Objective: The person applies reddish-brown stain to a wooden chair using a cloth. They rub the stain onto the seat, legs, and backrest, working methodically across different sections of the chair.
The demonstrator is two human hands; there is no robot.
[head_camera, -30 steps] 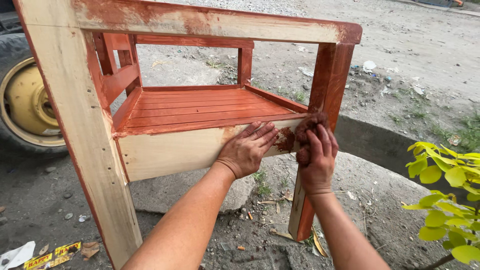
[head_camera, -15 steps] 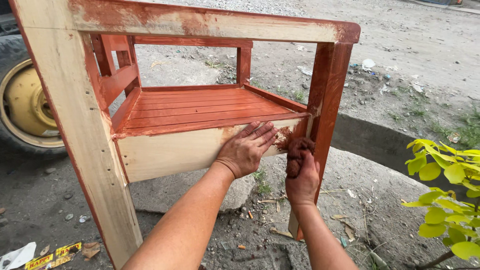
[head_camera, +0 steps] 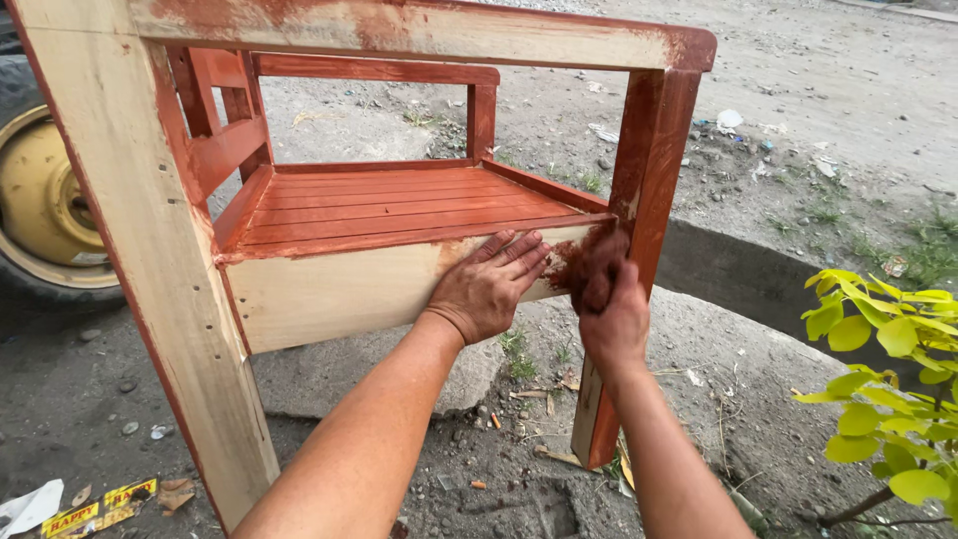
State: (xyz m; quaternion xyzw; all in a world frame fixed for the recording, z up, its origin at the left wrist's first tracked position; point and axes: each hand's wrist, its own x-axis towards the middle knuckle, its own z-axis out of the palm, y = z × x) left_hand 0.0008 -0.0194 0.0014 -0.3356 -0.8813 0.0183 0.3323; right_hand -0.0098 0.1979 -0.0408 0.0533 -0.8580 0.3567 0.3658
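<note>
A wooden chair frame [head_camera: 170, 289] stands on dirt ground, its slatted seat [head_camera: 399, 210] and inner rails stained red-brown. The front seat rail [head_camera: 339, 289] and near left leg are mostly bare pale wood. My left hand [head_camera: 487, 289] lies flat on the front rail's right part, fingers spread. My right hand [head_camera: 611, 319] grips a stain-soaked rag [head_camera: 597, 262] pressed against the rail's right end, where it meets the red front right leg [head_camera: 649, 180].
A yellow wheel with a black tyre [head_camera: 45, 215] sits behind the chair at the left. A leafy green plant [head_camera: 888, 389] grows at the right. A flat stone [head_camera: 349, 374] lies under the chair. Litter scraps [head_camera: 70, 499] lie at bottom left.
My right hand with the rag has moved from the front right leg leftward and up to the end of the front rail. My left hand has stayed flat on the rail.
</note>
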